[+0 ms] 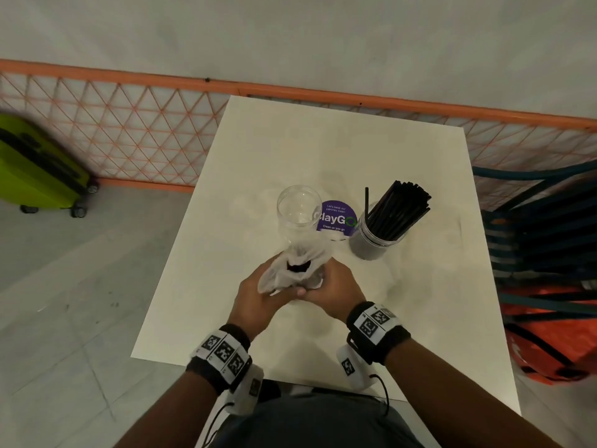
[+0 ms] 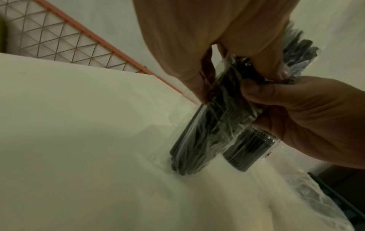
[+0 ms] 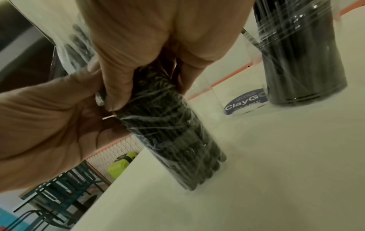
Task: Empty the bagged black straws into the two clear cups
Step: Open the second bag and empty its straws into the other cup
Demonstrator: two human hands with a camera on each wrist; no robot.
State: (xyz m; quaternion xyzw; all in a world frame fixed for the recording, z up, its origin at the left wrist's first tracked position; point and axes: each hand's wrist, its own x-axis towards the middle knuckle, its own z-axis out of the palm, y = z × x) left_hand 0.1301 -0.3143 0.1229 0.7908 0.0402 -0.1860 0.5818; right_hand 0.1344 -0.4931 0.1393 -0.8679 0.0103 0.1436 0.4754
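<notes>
A clear plastic bag of black straws stands upright on the white table, its open top towards me. My left hand grips the bag from the left, and my right hand grips it from the right. In the left wrist view, fingers of both hands pinch the bag midway up. The bag's foot rests on the tabletop. Just behind it stands an empty clear cup. To its right, the second clear cup is packed with black straws.
A purple round sticker lies between the cups. Crumpled clear plastic lies on the table to my right. An orange lattice fence runs behind, a green suitcase stands left, and stacked teal chairs are right.
</notes>
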